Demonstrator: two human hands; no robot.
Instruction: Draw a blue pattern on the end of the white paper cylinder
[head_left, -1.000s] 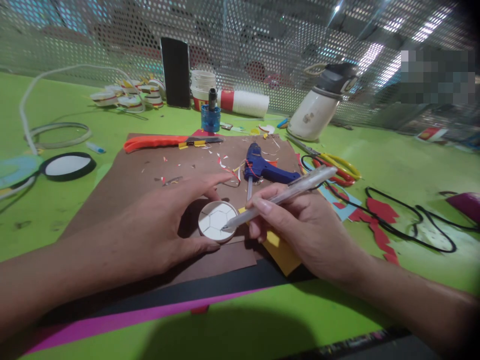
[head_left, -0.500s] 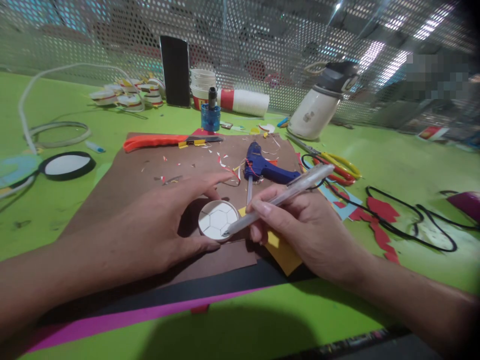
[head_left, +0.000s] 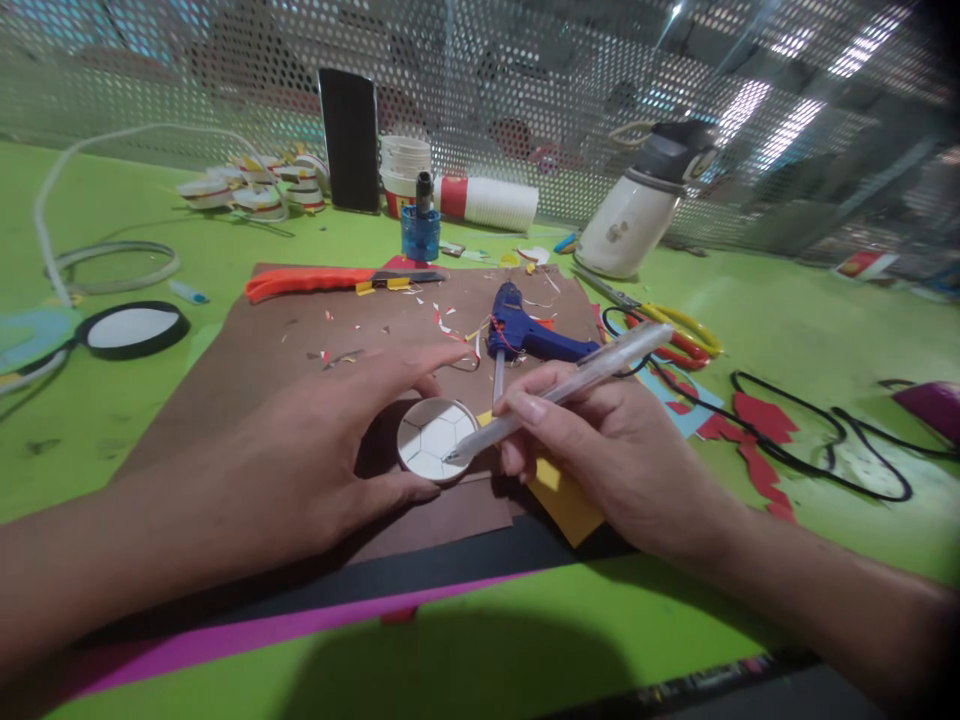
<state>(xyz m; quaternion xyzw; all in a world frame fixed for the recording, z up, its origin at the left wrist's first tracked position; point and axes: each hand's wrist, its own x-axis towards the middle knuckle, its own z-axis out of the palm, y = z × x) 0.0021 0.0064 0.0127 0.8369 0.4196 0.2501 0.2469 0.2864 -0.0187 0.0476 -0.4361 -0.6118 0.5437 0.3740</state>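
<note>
"What's along the back?"

"1 black phone (head_left: 349, 140), upright, beside 2 lots of paper cups: an upright stack (head_left: 406, 165) and a stack on its side (head_left: 495, 203)."

"And farther right?"

"A white bottle (head_left: 624, 230), dark-lidded (with a pale loop at the lid)."

"What lies on the brown sheet (head_left: 277, 330)?"

"An orange-handled blade (head_left: 315, 284) near its far edge, a blue glue gun (head_left: 510, 325) and paper scraps (head_left: 445, 327)."

"To the right of those?"

"Scissors (head_left: 654, 313) with yellow and red handles, then a black cord (head_left: 795, 458) and red paper pieces (head_left: 765, 415)."
</note>
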